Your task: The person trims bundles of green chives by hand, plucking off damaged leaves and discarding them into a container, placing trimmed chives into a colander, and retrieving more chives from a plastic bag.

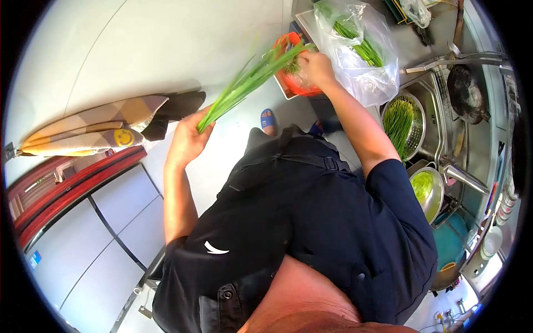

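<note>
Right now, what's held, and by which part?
Left grip: bunch of greens, held at its near end. Right grip: by the far end; can't tell whether it holds anything.

Lone wide view from my head, facing steeply down, my torso (pixel 311 216) close at lower centre, left grip (pixel 189 137) and right grip (pixel 317 69) farther off, upper half.

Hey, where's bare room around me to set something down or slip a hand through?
Pale floor lies open between the checked cloth and red bag, past the stalks in your left hand. A thin strip of sink is bare right of the colander. It's crowded around your right hand by the clear bag and where the colander nears the bowl.
</note>
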`<action>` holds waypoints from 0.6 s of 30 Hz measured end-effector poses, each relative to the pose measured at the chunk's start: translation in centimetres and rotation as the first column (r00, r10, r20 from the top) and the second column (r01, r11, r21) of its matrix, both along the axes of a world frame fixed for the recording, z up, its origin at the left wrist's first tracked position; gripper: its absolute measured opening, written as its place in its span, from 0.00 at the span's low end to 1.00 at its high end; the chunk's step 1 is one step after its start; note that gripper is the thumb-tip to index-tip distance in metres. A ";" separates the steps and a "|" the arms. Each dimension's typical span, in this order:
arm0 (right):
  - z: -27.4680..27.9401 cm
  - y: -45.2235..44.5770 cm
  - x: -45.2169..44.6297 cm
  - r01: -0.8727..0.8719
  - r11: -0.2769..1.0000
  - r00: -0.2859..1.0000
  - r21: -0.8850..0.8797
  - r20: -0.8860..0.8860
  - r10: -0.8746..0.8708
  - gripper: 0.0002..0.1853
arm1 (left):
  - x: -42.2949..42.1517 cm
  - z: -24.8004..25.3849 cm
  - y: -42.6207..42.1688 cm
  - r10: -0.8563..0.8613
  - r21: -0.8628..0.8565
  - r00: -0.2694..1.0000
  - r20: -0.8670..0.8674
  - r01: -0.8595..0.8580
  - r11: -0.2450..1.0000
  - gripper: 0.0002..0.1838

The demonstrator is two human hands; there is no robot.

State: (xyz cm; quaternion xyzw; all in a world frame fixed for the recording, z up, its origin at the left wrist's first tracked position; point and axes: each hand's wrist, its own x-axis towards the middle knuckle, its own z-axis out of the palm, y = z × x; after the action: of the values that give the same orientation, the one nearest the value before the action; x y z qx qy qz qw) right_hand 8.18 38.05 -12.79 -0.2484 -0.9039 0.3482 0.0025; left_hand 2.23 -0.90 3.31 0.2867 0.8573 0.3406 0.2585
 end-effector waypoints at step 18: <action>12.6 2.3 9.5 0.118 0.716 0.664 -0.688 -0.481 -0.572 0.11 | 0.6 -1.6 5.2 -0.061 -0.057 0.637 -0.768 0.028 0.998 0.45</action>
State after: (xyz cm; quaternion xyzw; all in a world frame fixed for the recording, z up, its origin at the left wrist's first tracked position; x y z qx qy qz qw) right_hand 17.64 40.40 -0.14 -0.2714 -0.6110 0.6733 0.3157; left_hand 2.83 4.28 1.67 0.4201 0.8851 0.1628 -0.1166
